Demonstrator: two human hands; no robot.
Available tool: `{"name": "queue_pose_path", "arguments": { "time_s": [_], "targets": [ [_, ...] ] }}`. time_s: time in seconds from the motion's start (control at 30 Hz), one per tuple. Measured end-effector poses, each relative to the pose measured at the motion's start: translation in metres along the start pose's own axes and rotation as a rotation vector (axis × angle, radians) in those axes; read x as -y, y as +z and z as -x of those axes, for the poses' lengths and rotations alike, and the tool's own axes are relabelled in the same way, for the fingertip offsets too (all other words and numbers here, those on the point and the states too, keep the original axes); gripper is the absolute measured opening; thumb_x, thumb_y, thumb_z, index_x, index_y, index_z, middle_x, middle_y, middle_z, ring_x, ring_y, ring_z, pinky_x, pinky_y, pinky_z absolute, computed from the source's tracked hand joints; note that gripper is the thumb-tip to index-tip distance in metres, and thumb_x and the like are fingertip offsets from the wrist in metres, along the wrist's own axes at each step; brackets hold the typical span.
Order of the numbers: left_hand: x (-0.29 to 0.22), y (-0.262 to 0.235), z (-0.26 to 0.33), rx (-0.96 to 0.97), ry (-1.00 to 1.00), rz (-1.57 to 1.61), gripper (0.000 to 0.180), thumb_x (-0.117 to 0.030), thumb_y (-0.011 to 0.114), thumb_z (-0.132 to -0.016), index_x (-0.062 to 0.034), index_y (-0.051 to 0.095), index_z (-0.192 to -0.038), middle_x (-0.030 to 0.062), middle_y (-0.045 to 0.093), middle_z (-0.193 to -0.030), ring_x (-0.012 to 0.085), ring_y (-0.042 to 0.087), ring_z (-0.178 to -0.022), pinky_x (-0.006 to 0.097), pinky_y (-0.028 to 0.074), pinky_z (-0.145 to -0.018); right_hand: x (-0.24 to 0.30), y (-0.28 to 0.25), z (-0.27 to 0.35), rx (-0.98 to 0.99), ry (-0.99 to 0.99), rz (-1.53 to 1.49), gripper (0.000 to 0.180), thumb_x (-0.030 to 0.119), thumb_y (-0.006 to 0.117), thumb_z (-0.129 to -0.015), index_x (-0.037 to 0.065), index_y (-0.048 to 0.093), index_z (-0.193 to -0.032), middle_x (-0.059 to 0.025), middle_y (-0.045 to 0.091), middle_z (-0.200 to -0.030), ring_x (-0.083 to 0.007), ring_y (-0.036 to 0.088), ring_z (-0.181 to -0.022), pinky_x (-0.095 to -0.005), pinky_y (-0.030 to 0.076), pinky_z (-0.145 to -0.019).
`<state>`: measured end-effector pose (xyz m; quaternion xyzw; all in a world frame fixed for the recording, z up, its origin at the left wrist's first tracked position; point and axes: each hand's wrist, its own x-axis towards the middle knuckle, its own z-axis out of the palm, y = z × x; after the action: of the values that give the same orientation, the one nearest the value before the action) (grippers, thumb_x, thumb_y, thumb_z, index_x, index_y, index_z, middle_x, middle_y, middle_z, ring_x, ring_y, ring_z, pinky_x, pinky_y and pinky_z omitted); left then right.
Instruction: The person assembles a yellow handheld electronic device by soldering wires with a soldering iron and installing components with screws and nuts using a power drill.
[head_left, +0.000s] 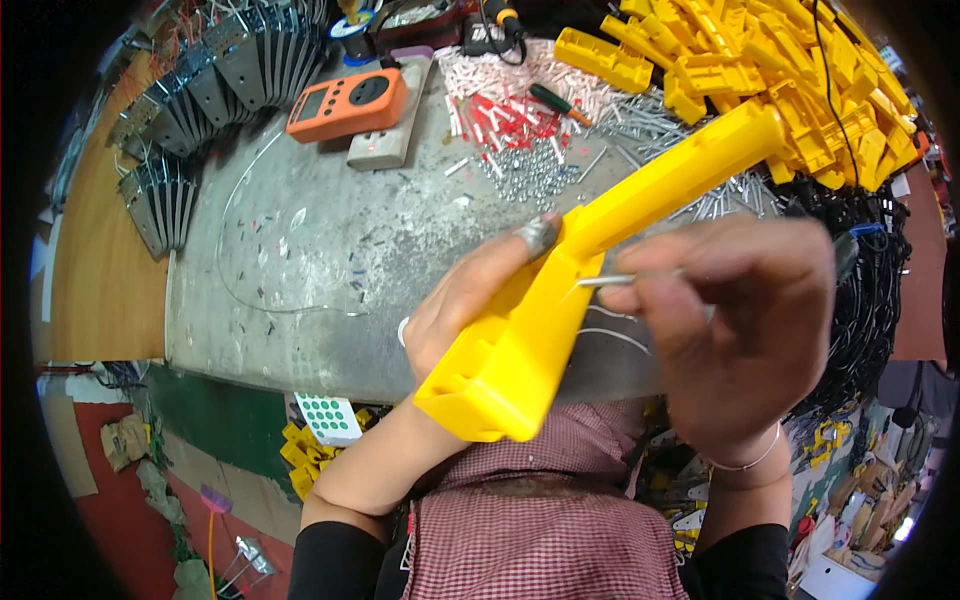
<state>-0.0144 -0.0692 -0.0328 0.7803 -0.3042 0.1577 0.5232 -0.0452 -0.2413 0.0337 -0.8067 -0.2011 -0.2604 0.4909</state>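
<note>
My left hand is closed around a yellow plastic housing, tilted over the table's front edge. A long handle-like part of the housing points up to the right, and its boxy end hangs toward my lap. Grey tape wraps my left thumb. Pinched in the fingers of my right hand is a thin silver screw, held level with its tip at the housing's side, near the base of the handle part. Whether the tip sits in a hole I cannot tell. The right hand is slightly blurred.
Yellow housings lie heaped at the back right, above black cables. Loose screws, nuts, red-and-white small parts and a screwdriver cover the table's back. An orange multimeter and metal plates stand left.
</note>
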Motion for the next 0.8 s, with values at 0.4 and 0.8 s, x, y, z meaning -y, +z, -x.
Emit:
{"name": "queue_pose_path", "arguments": {
  "time_s": [0.4, 0.8],
  "targets": [
    [-0.014, -0.026, -0.035, 0.335, -0.5, 0.624, 0.057, -0.01, 0.082, -0.07, 0.0049, 0.056, -0.118, 0.0102, 0.066, -0.105, 0.0197, 0.065, -0.096, 0.033, 0.05, -0.089, -0.014, -0.049, -0.017, 0.41, -0.445, 1.012, 0.051, 0.003, 0.066, -0.076, 0.006, 0.056, -0.126, -0.0132, 0.06, -0.12, -0.0309, 0.056, -0.117, -0.0423, 0.044, -0.101],
    [0.016, -0.001, 0.005, 0.56, 0.011, -0.242, 0.077, -0.024, 0.079, -0.059, 0.0012, 0.052, -0.126, 0.0204, 0.057, -0.121, 0.0382, 0.054, -0.114, 0.047, 0.042, -0.096, -0.034, -0.039, 0.027, 0.684, 0.162, 0.736, 0.042, 0.009, 0.071, -0.059, 0.003, 0.062, -0.099, -0.0097, 0.052, -0.086, -0.0302, 0.056, -0.078, -0.0399, 0.045, -0.068]
  ]
}}
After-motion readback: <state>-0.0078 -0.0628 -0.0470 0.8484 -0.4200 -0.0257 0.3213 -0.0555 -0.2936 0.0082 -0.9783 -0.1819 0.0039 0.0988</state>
